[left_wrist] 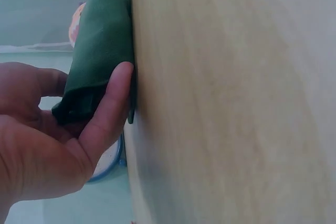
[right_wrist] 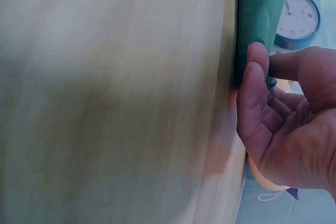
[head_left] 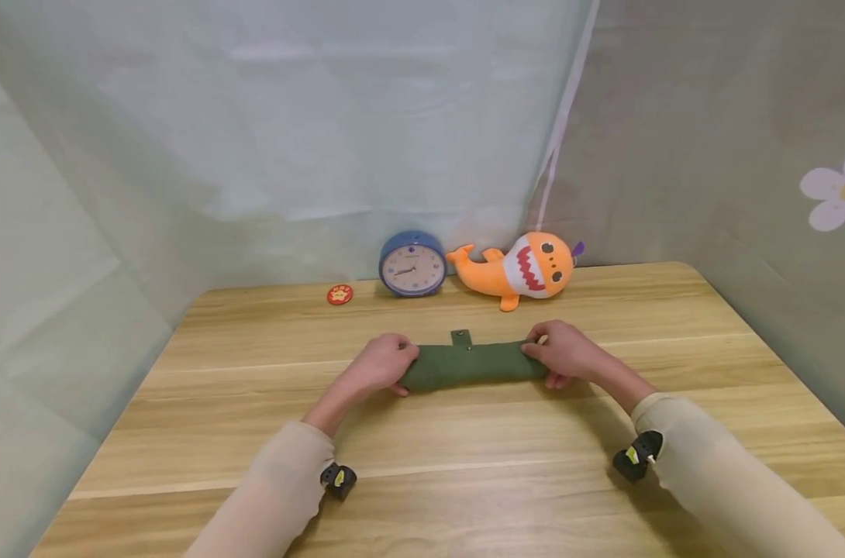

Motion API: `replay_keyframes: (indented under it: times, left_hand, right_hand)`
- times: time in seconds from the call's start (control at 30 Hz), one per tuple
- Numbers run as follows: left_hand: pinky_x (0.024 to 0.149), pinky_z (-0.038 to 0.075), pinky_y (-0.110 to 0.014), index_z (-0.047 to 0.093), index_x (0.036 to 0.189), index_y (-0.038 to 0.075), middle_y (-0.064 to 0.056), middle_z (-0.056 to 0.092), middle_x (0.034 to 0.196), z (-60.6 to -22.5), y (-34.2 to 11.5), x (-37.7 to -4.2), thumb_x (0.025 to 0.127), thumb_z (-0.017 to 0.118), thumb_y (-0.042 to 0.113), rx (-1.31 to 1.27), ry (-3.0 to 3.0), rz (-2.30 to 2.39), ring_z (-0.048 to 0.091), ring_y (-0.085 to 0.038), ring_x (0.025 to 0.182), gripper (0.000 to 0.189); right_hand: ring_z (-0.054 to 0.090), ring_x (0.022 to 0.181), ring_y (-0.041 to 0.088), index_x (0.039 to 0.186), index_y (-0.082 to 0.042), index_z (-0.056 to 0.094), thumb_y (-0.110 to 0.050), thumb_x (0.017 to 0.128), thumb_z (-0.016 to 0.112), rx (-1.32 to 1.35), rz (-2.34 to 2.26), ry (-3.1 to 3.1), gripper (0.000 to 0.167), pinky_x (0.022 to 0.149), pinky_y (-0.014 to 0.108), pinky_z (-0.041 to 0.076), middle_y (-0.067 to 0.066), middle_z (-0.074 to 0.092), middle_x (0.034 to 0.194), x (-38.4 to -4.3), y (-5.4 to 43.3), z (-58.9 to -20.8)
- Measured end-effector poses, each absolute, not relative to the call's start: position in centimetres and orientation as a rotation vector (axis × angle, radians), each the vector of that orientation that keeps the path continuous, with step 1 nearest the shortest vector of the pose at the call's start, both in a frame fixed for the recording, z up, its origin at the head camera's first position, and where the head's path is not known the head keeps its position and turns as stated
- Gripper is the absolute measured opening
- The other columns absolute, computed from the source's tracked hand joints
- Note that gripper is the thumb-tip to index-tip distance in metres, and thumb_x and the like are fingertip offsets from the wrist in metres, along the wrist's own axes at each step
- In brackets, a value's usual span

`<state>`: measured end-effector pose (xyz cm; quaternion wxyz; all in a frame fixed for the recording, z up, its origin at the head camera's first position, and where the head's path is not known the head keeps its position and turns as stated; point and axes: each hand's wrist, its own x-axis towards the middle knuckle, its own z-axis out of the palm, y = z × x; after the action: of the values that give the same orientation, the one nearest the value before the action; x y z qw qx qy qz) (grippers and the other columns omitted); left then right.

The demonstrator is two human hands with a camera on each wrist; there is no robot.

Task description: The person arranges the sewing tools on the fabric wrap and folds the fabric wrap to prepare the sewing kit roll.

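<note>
A dark green folded fabric roll (head_left: 474, 364) lies crosswise on the wooden table, with a short strap (head_left: 460, 338) bearing a metal snap sticking out from its far edge. My left hand (head_left: 388, 363) grips the roll's left end between thumb and fingers. At the opposite end, my right hand (head_left: 565, 353) pinches the fabric. In the left wrist view, the left hand (left_wrist: 58, 129) has a finger along the outside of the roll (left_wrist: 105, 35), whose layered end shows. The right wrist view has the right hand (right_wrist: 289, 114) with fingertips on the end of the roll (right_wrist: 257, 14).
Behind the roll, a blue round clock (head_left: 413, 265) stands at the table's (head_left: 220, 403) back edge. An orange plush shark (head_left: 516, 271) lies right of it, and a small red round badge (head_left: 339, 294) lies to its left. Pale curtains (head_left: 325, 139) enclose the back and sides.
</note>
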<state>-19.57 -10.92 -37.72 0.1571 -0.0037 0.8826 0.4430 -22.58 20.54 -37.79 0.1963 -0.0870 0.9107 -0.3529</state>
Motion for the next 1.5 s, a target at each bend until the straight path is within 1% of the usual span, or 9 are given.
replay_keyframes:
  times: [0.17,0.23,0.43,0.67,0.87,1.1,1.2,1.33,1.5]
  left_hand:
    - [0.054,0.060,-0.029,0.069,0.107,-0.002,-0.020,0.066,0.108,-37.7,-10.5,-19.6,0.105,0.054,0.015,-0.026,2.611,1.153,0.069,-0.022,0.062,0.023]
    - [0.053,0.059,-0.028,0.070,0.107,-0.002,-0.020,0.067,0.105,-37.6,-10.5,-19.6,0.104,0.055,0.014,0.002,2.647,1.097,0.069,-0.020,0.058,0.023]
    - [0.052,0.058,-0.027,0.071,0.117,-0.004,-0.021,0.069,0.112,-37.7,-10.9,-20.0,0.104,0.057,0.015,0.078,2.692,0.981,0.070,-0.019,0.059,0.027]
    - [0.051,0.058,-0.027,0.062,0.102,0.002,-0.015,0.063,0.099,-37.5,-11.0,-20.4,0.104,0.059,0.010,0.081,2.685,0.960,0.069,-0.022,0.062,0.008]
    - [0.050,0.057,-0.027,0.060,0.099,0.005,-0.014,0.061,0.095,-37.3,-10.9,-20.7,0.107,0.060,0.012,0.106,2.688,0.860,0.068,-0.020,0.059,0.011]
    - [0.047,0.052,-0.025,0.061,0.096,0.008,-0.011,0.064,0.087,-37.0,-10.8,-20.8,0.108,0.060,0.016,0.164,2.731,0.693,0.067,-0.016,0.052,0.015]
    - [0.053,0.049,-0.028,0.062,0.095,0.012,-0.007,0.065,0.085,-36.9,-10.9,-20.9,0.108,0.060,0.022,0.169,2.760,0.579,0.066,-0.016,0.058,0.017]
    - [0.065,0.049,-0.037,0.063,0.093,0.014,-0.004,0.065,0.088,-36.8,-11.0,-20.9,0.107,0.062,0.027,0.215,2.825,0.453,0.063,-0.021,0.077,0.019]
    - [0.074,0.051,-0.044,0.062,0.090,0.014,-0.006,0.062,0.097,-36.8,-11.0,-20.9,0.104,0.067,0.027,0.211,2.893,0.437,0.059,-0.028,0.098,0.019]
  right_hand:
    - [0.063,0.046,0.012,0.120,-0.001,0.062,-0.023,0.107,0.060,-0.183,-0.973,2.554,0.025,0.048,0.031,0.056,0.006,0.060,0.063,-22.9,20.1,-37.9]
    - [0.062,0.046,0.012,0.119,-0.001,0.060,-0.023,0.107,0.062,-0.172,-0.973,2.561,0.026,0.048,0.031,0.056,0.005,0.059,0.060,-22.9,20.0,-38.0]
    - [0.062,0.046,0.013,0.119,-0.002,0.055,-0.023,0.105,0.065,-0.138,-0.968,2.598,0.028,0.048,0.031,0.056,0.005,0.057,0.061,-23.0,20.0,-38.1]
    - [0.061,0.047,0.014,0.117,-0.006,0.054,-0.023,0.104,0.067,-0.131,-0.974,2.617,0.025,0.047,0.031,0.055,0.004,0.054,0.059,-23.0,20.0,-38.0]
    - [0.060,0.048,0.014,0.114,-0.009,0.056,-0.022,0.104,0.068,-0.143,-0.988,2.626,0.021,0.048,0.030,0.054,0.003,0.053,0.061,-22.9,20.0,-38.2]
    - [0.061,0.049,0.014,0.107,-0.009,0.063,-0.022,0.102,0.071,-0.174,-0.985,2.643,0.017,0.049,0.031,0.055,0.005,0.059,0.062,-23.2,20.2,-37.9]
    - [0.062,0.049,0.013,0.108,-0.007,0.066,-0.020,0.102,0.070,-0.180,-1.022,2.622,0.015,0.050,0.031,0.056,0.006,0.063,0.066,-23.3,20.5,-37.8]
    - [0.061,0.047,0.012,0.107,-0.006,0.070,-0.017,0.103,0.069,-0.174,-1.052,2.605,0.012,0.050,0.031,0.056,0.007,0.065,0.070,-23.4,20.8,-37.8]
    - [0.056,0.046,0.012,0.096,-0.007,0.068,-0.014,0.100,0.072,-0.266,-0.973,2.675,0.009,0.047,0.028,0.050,0.004,0.063,0.067,-23.6,20.6,-37.9]
